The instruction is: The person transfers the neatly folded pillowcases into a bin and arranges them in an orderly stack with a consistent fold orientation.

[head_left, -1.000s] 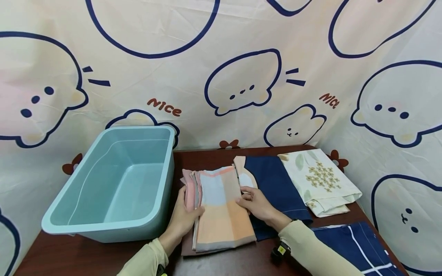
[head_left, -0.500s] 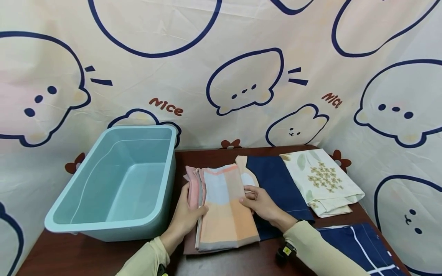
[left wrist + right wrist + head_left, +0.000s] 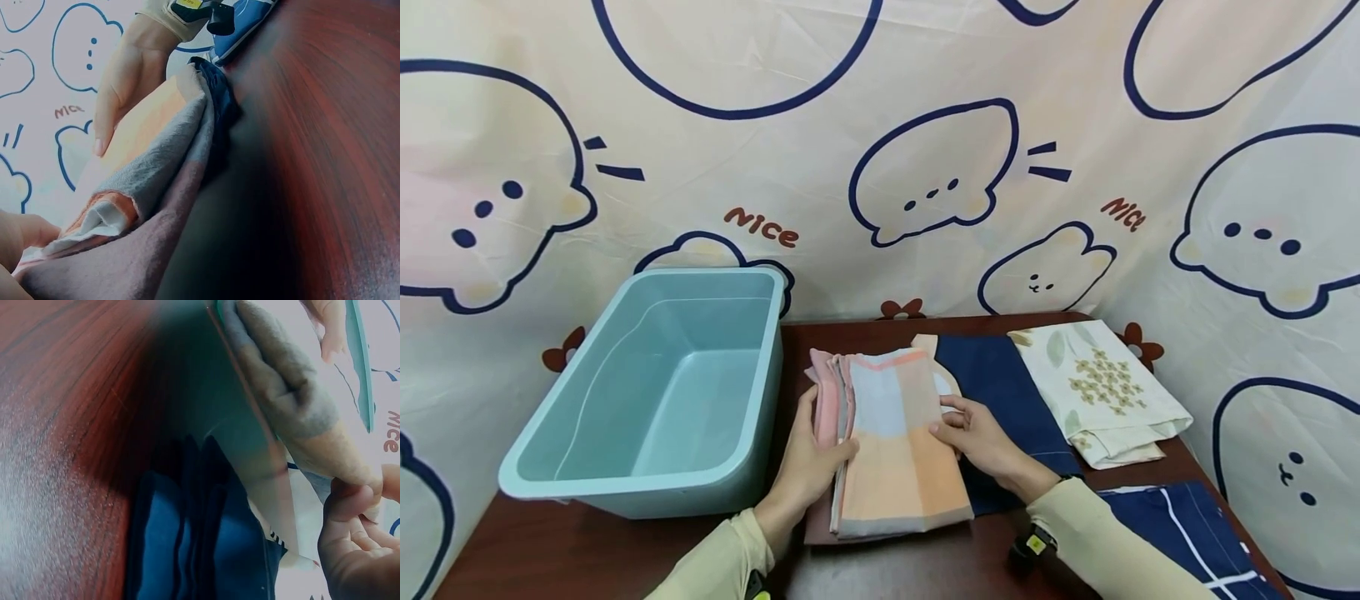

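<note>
A folded checked cloth [image 3: 895, 475] in peach, grey and pale blue lies between both hands, with pink layers [image 3: 824, 404] along its left side. My left hand [image 3: 805, 462] grips the left edge, thumb on top and fingers along the outer side. On the opposite edge my right hand [image 3: 985, 442] pinches the fabric between thumb and fingers. The right wrist view shows the thumb [image 3: 350, 503] pressed against the cloth's rolled grey-beige edge. From the left wrist, the stacked folds [image 3: 150, 194] appear at the near end. Beneath the cloth's right side lies a navy folded cloth [image 3: 1011, 392].
A light-blue plastic tub [image 3: 625, 490] stands on the left of the dark wooden table [image 3: 917, 575]. At right lie a white floral folded cloth [image 3: 1101, 383] and a navy cloth with white lines [image 3: 1176, 529]. A cartoon-printed curtain [image 3: 820, 167] hangs behind and at the sides.
Both hands have shifted the checked cloth slightly to the right and away from the body, keeping hold of its edges. It overlaps a little more of the navy cloth.
</note>
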A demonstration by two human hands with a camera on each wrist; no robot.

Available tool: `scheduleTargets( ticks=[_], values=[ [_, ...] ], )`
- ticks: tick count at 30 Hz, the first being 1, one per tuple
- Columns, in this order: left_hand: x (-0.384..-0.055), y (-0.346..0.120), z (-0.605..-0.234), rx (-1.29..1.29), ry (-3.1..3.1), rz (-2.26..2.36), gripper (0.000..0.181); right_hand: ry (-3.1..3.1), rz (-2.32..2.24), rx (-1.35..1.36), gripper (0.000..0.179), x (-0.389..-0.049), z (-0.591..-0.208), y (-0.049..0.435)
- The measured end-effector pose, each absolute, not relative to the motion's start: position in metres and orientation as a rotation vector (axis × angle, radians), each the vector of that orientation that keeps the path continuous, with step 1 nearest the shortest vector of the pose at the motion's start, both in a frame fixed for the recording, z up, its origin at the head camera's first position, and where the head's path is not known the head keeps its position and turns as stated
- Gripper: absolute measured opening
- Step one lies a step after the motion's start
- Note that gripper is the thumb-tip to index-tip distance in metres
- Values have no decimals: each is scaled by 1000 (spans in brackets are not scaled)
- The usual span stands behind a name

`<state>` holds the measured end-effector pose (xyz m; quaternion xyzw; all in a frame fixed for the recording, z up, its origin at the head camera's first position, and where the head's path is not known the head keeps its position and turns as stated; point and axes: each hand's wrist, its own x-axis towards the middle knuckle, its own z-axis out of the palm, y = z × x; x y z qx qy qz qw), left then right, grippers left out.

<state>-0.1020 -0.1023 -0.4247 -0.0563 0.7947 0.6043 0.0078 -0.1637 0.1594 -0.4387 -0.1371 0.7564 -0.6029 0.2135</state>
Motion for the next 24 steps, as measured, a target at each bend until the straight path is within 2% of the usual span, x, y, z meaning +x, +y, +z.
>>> scheduleTargets(
  ticks=[24],
  values=[
    [-98, -88, -399, -116, 2496, 1944, 88, 2118, -1611, -382, 74, -158, -412, 178]
  ],
)
